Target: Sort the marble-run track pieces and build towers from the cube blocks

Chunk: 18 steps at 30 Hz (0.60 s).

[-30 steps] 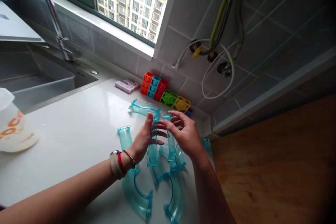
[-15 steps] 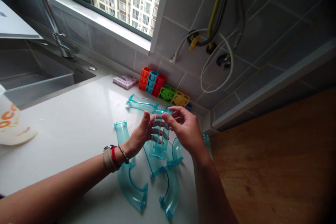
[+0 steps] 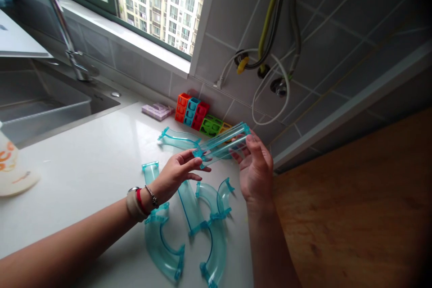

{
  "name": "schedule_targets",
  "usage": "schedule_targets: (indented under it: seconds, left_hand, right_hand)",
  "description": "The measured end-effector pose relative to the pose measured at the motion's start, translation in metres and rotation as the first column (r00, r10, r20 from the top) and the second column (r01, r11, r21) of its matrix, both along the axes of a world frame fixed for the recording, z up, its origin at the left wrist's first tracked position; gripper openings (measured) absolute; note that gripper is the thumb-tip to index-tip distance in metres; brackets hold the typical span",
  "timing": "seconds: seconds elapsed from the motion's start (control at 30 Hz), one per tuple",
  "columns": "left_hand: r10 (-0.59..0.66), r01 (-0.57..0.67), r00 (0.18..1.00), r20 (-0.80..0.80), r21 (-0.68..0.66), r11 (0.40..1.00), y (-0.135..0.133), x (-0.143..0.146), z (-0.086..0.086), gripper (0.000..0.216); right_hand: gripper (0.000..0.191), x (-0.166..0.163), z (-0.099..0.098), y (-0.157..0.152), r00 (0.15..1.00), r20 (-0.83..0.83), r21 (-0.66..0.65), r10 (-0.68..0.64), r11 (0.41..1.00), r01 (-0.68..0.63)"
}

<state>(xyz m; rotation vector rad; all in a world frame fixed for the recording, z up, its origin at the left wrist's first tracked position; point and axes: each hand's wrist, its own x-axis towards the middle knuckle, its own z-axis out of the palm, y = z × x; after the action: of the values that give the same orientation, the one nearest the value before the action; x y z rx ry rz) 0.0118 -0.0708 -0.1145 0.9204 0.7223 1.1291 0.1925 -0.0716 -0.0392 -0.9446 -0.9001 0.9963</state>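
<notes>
Above the counter, both hands hold a straight, see-through teal track piece [image 3: 224,145], tilted so that its right end is higher. My left hand [image 3: 178,170] pinches the lower left end between thumb and fingers. My right hand [image 3: 255,168] grips the upper right end, thumb in front and fingers partly hidden behind the piece. Beneath my hands lie joined teal pieces: a straight track [image 3: 193,209], a curved track [image 3: 218,249] and a smaller curve [image 3: 224,197]. Another curved track [image 3: 158,245] lies below my left wrist. A wavy teal track [image 3: 178,138] rests behind my left hand.
Colored toy blocks [image 3: 191,111] and a pale purple block [image 3: 158,110] stand along the tiled wall. At left are a sink [image 3: 43,99], a faucet [image 3: 65,36] and a whitish container [image 3: 15,166]. A white cable loop [image 3: 254,108] hangs on the wall. Wooden floor [image 3: 337,216] lies right.
The held track piece has turned from upright to slanting, its right end up. My left hand has moved onto its lower end, and my right hand has rolled palm inward. The view has shifted slightly.
</notes>
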Motion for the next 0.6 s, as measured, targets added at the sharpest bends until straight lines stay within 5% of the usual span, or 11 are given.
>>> schedule_targets:
  seconds: [0.2,0.37,0.6]
  left_hand:
    - [0.036,-0.034,0.999,-0.020,0.078,0.996,0.009,-0.007,-0.005,0.051]
    - [-0.001,0.000,1.000,0.028,0.008,1.000,0.012,-0.007,-0.006,0.046]
    - [0.109,-0.110,0.994,0.019,0.007,0.994,0.016,-0.010,-0.010,0.044]
  right_hand:
    - [0.040,0.017,-0.001,0.006,0.997,0.000,-0.040,0.079,0.996,-0.079]
    - [0.044,0.016,0.001,0.007,0.998,0.029,-0.036,0.050,0.998,-0.049]
    - [0.050,0.018,-0.001,0.010,0.984,0.178,-0.020,0.009,1.000,-0.006]
